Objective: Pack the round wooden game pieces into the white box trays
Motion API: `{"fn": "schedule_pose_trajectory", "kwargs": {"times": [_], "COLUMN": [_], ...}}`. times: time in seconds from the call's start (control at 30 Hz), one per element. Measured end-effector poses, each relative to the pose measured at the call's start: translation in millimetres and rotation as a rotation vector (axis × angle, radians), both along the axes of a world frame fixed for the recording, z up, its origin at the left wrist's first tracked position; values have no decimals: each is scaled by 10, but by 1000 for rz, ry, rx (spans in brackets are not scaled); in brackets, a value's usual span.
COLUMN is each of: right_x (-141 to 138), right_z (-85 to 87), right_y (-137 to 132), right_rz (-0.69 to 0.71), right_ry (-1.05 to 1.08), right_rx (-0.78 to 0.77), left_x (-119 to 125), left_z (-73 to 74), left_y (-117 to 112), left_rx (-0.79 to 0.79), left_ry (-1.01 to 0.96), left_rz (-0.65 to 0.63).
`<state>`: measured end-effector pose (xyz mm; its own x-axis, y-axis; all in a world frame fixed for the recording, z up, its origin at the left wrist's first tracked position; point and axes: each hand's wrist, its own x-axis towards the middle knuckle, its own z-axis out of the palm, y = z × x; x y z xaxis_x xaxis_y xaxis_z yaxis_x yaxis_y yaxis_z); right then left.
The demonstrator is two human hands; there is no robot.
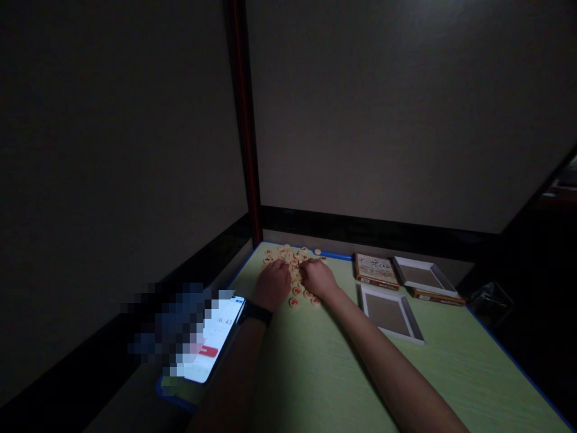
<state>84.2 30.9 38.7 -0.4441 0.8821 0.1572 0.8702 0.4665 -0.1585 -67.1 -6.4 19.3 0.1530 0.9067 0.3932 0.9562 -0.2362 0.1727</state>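
A cluster of round, pale Chinese chess pieces (pixel 295 255) lies at the far left corner of the green table, some bearing red or dark characters. My left hand (pixel 273 284), with a dark band on its wrist, is bent down at the left side of the cluster, its fingers curled. From the right, my right hand (pixel 318 276) reaches in with curled fingers against the pieces. Whatever either hand grips is hidden behind the fingers. Closer to me than the hands sit several red-marked pieces (pixel 294 302), lying flat.
A lit phone (pixel 220 337) stands left of my left forearm. On the right are a printed box (pixel 375 270), an open white-rimmed tray (pixel 391 314) and another such tray (pixel 424 275) atop a box. Walls border the green table (pixel 311 373) at the back and left.
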Motion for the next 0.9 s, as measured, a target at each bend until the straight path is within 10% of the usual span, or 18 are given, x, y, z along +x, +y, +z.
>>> {"fn": "schedule_pose_trajectory", "kwargs": {"times": [0.9], "right_x": [137], "right_z": [-101], "right_y": [200], "right_rz": [128], "right_ry": [132], "right_rx": [-30], "left_x": [19], "left_z": [-35], "left_y": [-1], "left_rx": [-75], "left_ry": [8], "left_rz": [-42]}}
